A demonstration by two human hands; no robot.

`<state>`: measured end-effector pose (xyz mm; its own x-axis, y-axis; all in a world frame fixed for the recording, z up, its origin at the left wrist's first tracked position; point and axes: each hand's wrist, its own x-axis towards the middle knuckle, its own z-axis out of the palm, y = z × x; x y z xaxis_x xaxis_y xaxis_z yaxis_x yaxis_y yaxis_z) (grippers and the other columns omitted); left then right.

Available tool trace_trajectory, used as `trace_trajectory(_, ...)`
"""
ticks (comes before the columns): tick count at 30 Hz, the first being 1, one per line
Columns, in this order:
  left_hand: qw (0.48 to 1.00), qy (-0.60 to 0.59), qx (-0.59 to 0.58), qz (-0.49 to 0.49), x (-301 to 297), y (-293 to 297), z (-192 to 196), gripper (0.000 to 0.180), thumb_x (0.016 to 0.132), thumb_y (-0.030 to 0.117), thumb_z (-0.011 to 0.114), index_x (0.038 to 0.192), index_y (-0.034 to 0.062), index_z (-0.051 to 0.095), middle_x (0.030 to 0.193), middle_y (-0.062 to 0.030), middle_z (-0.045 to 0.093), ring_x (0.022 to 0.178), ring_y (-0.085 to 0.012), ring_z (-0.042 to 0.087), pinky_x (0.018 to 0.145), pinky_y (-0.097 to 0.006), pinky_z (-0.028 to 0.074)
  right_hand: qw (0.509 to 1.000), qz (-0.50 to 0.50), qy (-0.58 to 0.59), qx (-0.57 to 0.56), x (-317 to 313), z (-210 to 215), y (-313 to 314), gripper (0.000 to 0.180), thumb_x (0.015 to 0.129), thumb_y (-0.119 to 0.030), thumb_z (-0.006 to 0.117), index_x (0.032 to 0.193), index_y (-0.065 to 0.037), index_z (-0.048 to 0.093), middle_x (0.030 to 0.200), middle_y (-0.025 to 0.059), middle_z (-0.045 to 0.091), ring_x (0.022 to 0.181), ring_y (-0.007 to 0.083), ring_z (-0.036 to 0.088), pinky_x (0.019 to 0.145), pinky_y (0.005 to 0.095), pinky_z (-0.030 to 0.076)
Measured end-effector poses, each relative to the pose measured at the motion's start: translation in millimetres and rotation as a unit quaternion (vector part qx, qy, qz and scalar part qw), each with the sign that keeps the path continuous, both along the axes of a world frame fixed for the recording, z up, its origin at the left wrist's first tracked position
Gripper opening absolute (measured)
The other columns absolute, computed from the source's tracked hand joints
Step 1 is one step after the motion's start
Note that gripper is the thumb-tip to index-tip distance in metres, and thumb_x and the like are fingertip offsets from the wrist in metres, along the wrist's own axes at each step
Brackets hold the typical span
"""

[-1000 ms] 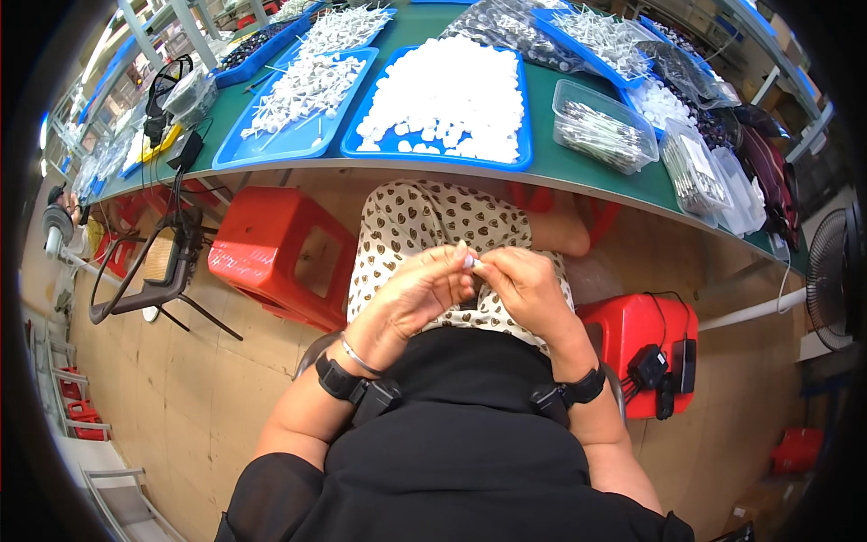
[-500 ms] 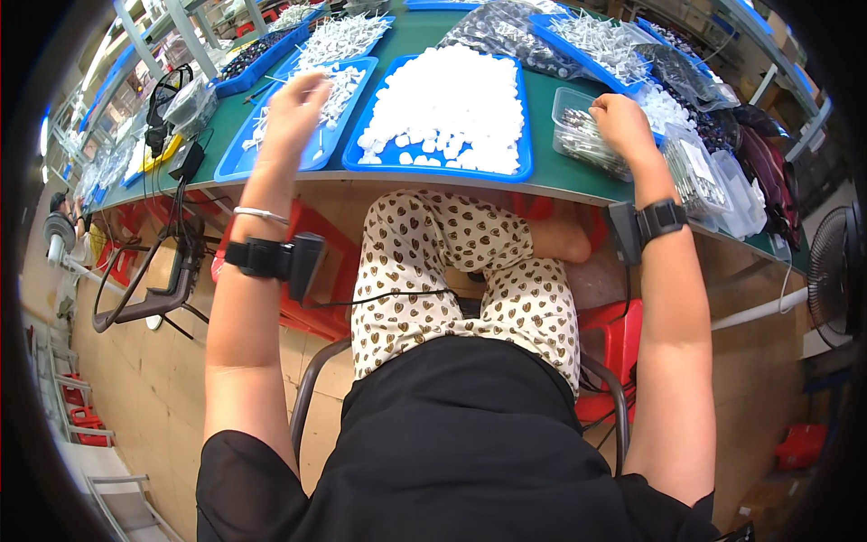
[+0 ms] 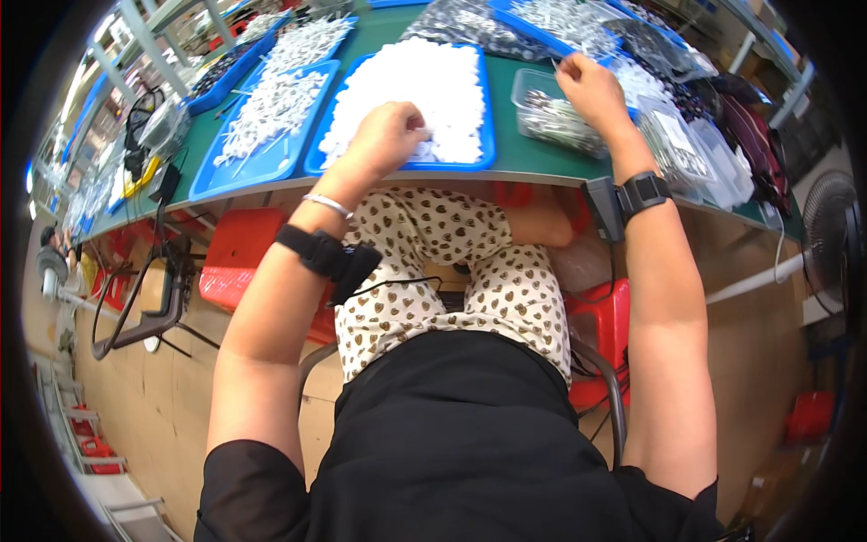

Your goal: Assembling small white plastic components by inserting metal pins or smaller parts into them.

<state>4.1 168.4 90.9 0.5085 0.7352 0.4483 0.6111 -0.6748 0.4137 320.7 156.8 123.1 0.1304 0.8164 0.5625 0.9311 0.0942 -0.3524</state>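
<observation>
My left hand [image 3: 386, 137] is over the near right part of a blue tray [image 3: 489, 149] heaped with small white pieces [image 3: 406, 86]. Its fingers are bent together at the pieces; what they hold, if anything, is hidden. Just above a clear plastic box [image 3: 522, 95] of thin metal sticks [image 3: 562, 119], my right hand [image 3: 593, 93] is closed in a pinch. A thin stick [image 3: 555, 65] pokes out from its fingertips. To the left, another blue tray [image 3: 237, 172] holds white stick-shaped parts [image 3: 275, 108].
Farther back are more trays, including a blue tray of white sticks [image 3: 569, 32] and a bag of dark and white parts [image 3: 474, 27]. Clear packs [image 3: 673, 154] lie right of the box. A fan [image 3: 826, 239] stands at the far right; a metal rack [image 3: 149, 50] rises at the left.
My left hand has moved right, from the left tray to the tray of white pieces. My right hand has lifted slightly and pinches a thin stick. The view has shifted a little.
</observation>
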Motion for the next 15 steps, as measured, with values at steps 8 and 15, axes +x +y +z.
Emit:
trace_trajectory(8, 0.999, -0.028, 0.025, -0.027, -7, 7, -9, 0.012, 0.083, 0.010, 0.064, 0.087, -0.0015, 0.064, 0.078, -0.0113, 0.063, 0.070, -0.0192, 0.059, 0.065, -0.031, 0.047, 0.930, 0.095, 0.191, 0.298, -26, 21, -18, 0.018, 0.087, -0.014, 0.057, 0.099, -0.001, 0.058, 0.083, 0.0195, 0.066, 0.078, 0.0379, 0.064, 0.069, 0.0426, 0.051)
trace_trajectory(15, 0.944, -0.272, -0.186, 0.034, -15, 5, -2, 0.024, 0.096, 0.020, 0.051, 0.097, -0.0020, 0.060, 0.082, -0.0066, 0.063, 0.068, -0.0113, 0.061, 0.064, -0.022, 0.048, 0.891, 0.200, 0.311, 0.264, -106, 4, -123, 0.011, 0.087, -0.015, 0.058, 0.087, -0.004, 0.057, 0.073, 0.0172, 0.061, 0.072, 0.0352, 0.062, 0.063, 0.0424, 0.048)
